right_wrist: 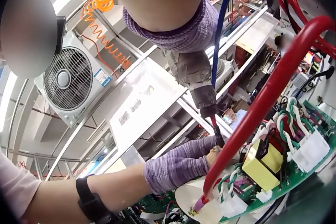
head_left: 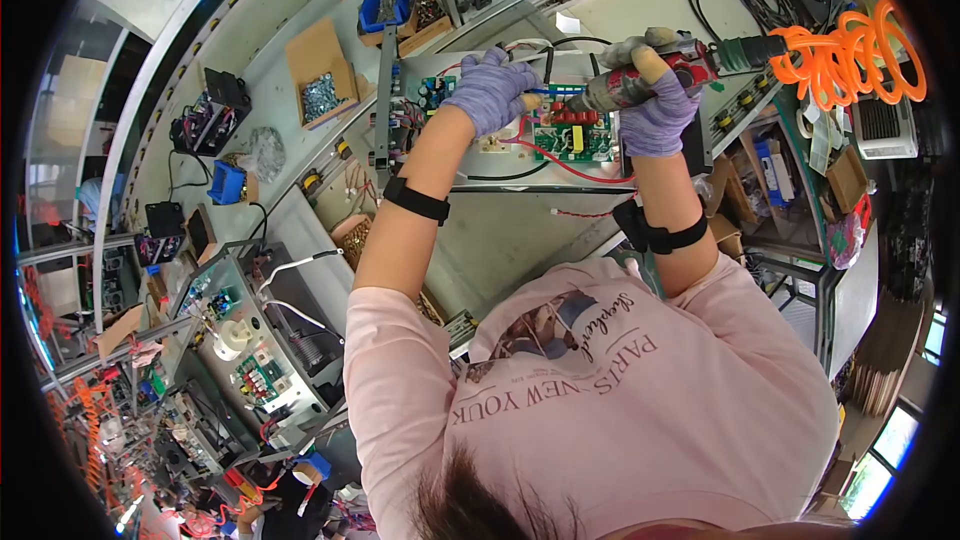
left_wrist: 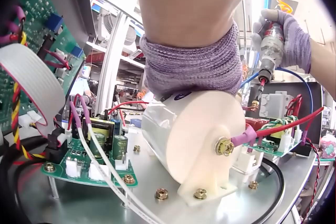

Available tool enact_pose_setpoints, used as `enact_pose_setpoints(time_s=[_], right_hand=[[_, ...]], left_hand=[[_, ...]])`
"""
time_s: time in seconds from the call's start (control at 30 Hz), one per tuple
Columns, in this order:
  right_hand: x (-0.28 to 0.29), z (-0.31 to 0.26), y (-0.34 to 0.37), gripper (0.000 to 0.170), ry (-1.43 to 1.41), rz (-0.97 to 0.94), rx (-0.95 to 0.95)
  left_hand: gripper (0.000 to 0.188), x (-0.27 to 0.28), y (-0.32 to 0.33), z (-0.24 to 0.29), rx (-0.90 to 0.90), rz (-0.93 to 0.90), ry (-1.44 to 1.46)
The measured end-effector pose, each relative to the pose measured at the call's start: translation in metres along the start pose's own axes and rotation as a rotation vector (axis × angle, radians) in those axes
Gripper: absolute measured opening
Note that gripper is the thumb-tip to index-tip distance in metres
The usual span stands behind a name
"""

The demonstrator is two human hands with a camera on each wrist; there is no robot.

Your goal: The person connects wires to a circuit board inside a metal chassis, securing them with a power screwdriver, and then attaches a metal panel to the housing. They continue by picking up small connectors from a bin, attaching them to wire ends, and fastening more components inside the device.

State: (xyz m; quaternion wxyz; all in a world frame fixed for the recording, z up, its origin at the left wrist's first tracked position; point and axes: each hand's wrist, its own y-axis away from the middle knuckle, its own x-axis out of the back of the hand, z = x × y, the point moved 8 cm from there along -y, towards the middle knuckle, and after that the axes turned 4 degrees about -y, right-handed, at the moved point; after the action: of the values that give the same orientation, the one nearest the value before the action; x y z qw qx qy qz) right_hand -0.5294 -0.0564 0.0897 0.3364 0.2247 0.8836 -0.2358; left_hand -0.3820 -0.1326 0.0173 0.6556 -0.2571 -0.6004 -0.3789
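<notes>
My right hand, in a purple knit glove, grips a red and grey air screwdriver. The driver lies slantwise in the head view, its bit pointing down toward a brass-coloured fastener on the chassis. My left hand, gloved alike, reaches over a large white cylinder bolted to the metal plate. Its fingertips are right at the bit's end, and I cannot tell whether they pinch a small part there. A green circuit board with a yellow transformer sits beside them, below the driver.
A thick red cable arches past the driver. The driver's orange coiled hose hangs at the right. Another circuit board stands on the plate. A cardboard box of screws and blue bins stand on the bench behind.
</notes>
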Motion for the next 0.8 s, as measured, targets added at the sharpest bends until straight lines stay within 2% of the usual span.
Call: enact_pose_setpoints(time_s=[0.33, 0.5, 0.6, 0.7, 0.8], right_hand=[[-0.001, 0.01, -0.002, 0.024, 0.044, -0.078, 0.003], [-0.004, 0.018, 0.001, 0.027, 0.099, -0.046, 0.047], [-0.005, 0.023, 0.0, 0.026, 0.261, -0.103, 0.123], [0.002, 0.037, -0.002, 0.034, 0.202, -0.08, 0.096], [-0.009, 0.034, 0.003, 0.033, 0.234, -0.126, 0.115]], left_hand=[[0.023, -0.006, -0.003, -0.003, 0.01, 0.086, -0.047], [0.024, -0.006, 0.0, -0.003, 0.049, 0.198, -0.094], [0.026, -0.003, 0.003, 0.0, 0.039, 0.254, -0.154], [0.027, -0.002, 0.003, -0.002, 0.062, 0.251, -0.129], [0.029, 0.002, 0.005, -0.002, 0.078, 0.243, -0.153]])
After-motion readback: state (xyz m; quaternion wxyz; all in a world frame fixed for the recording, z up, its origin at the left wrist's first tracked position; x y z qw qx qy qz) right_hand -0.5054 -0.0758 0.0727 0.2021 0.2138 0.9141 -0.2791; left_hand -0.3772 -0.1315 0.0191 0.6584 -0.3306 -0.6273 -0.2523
